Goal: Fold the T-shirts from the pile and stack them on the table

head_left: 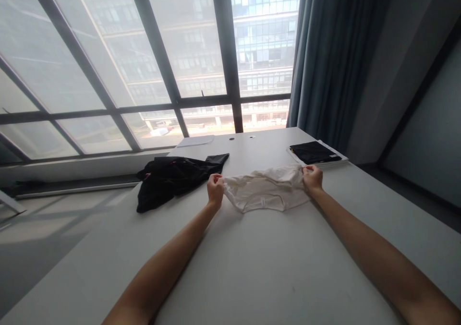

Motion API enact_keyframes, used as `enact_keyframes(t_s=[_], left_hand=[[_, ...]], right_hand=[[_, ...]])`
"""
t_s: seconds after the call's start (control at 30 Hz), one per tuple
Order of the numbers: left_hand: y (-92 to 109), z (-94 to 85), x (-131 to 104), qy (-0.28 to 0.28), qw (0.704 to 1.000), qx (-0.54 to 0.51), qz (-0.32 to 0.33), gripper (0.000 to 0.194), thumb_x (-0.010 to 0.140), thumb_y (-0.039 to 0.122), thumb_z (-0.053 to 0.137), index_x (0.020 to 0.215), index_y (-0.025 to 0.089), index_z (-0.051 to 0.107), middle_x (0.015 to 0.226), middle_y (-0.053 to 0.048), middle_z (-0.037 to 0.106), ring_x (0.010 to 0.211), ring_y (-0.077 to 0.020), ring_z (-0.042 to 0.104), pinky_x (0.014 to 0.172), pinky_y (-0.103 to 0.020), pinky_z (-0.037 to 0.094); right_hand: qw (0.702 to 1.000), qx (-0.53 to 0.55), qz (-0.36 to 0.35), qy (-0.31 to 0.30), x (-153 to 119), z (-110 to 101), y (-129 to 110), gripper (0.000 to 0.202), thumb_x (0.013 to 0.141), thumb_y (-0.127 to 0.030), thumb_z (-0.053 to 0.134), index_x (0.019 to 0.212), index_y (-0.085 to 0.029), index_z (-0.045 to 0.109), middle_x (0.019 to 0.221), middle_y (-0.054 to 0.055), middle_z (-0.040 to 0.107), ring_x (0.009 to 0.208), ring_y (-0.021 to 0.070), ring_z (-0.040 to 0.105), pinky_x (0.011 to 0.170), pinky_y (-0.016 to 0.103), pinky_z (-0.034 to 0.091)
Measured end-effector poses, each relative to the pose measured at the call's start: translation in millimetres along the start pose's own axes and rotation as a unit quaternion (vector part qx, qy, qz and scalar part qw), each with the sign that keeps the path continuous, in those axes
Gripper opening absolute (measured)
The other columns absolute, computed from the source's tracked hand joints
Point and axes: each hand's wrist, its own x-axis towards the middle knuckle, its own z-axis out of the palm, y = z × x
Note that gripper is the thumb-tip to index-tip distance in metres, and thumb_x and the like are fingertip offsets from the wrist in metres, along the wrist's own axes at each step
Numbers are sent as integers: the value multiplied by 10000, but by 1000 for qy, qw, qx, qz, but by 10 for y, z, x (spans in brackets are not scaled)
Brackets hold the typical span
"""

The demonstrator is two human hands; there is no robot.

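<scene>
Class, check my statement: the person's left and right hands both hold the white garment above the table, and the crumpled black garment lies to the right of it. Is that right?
Not quite: the crumpled black garment lies to the left of the white garment, as the head view shows. The left hand and right hand do both hold the white garment.

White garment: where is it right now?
In the head view, the white garment is right of centre over the table, held between the left hand and right hand, with the crumpled black garment to its left.
</scene>
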Motion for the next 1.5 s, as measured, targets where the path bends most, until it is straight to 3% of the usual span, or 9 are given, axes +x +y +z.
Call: enact_keyframes(t_s=[0.13, 0.3, 0.43, 0.6, 0.7, 0.9, 1.07, 1.27, 1.5], left_hand=[[52, -71, 28, -64, 996, 49, 21, 172, 754, 215, 495, 864, 192, 625, 630, 23, 551, 545, -162, 542, 528, -252, 437], [319, -18, -45, -171, 970, 110, 135, 226, 728, 167, 660, 942, 217, 713, 950, -29, 689, 895, -208, 657, 900, -335, 514], [604, 429, -168, -271, 910, 205, 237, 217, 871, 295, 677, 1066, 215, 726, 1098, -70, 702, 1013, -226, 670, 984, -345, 495], [763, 1217, -254, -375, 874, 261, 164, 498, 777, 421, 807, 1204, 180, 721, 1107, -119, 736, 1037, -281, 684, 910, -334, 517], [758, 1433, -159, -416, 862, 241, 162, 336, 722, 350, 831, 1010, 182, 797, 882, -71, 765, 879, -257, 703, 780, -295, 521], [833, 1336, 709, -429, 870, 195, 142, 247, 677, 369, 835, 801, 157, 807, 655, 7, 707, 640, -185, 645, 626, -259, 505], [886, 1329, 1366, -252, 942, 179, 131, 405, 814, 193, 684, 1199, 70, 709, 1071, -159, 736, 948, -261, 688, 867, -371, 541], [602, 1368, 942, -134, 944, 180, 242, 531, 845, 7, 488, 1343, 151, 600, 1375, -146, 569, 1318, -266, 502, 1154, -421, 374], [118, 972, 380, -365, 827, 248, 348, 374, 944, 182, 513, 1281, 218, 670, 1359, -110, 616, 1298, -274, 537, 1143, -441, 411]], right_hand=[[999, 20, 7, -32, 59, -10, 61, 255, 726, -447, 601, 740, -194, 624, 804, 121, 712, 764, 246, 627, 755, 354, 487], [990, 51, -8, -129, 43, 16, 29, 262, 659, -444, 666, 678, -184, 639, 663, 51, 669, 633, 190, 582, 625, 309, 460], [989, 56, -17, -139, 15, 10, -12, 295, 677, -479, 661, 694, -185, 641, 697, 51, 670, 677, 192, 585, 690, 326, 476], [980, 95, -67, -162, -47, -27, -80, 335, 707, -527, 660, 710, -193, 628, 763, 61, 696, 814, 228, 628, 846, 372, 489], [972, 128, -71, -182, -71, -48, -94, 313, 740, -503, 645, 755, -191, 628, 829, 65, 718, 882, 242, 656, 855, 367, 491], [970, 163, -19, -177, -83, -32, -64, 301, 757, -488, 638, 781, -188, 621, 797, 60, 718, 792, 222, 647, 720, 315, 492], [965, 160, -13, -207, -145, 75, -68, 276, 772, -471, 608, 790, -195, 617, 940, 116, 758, 876, 245, 679, 757, 331, 510], [971, 26, -54, -229, -238, 149, -53, 260, 801, -437, 548, 837, -199, 645, 953, 101, 747, 857, 242, 671, 785, 344, 499], [981, 29, -61, -183, -239, 107, -187, 237, 812, -430, 516, 792, -207, 593, 819, 93, 698, 807, 234, 634, 776, 333, 481]])
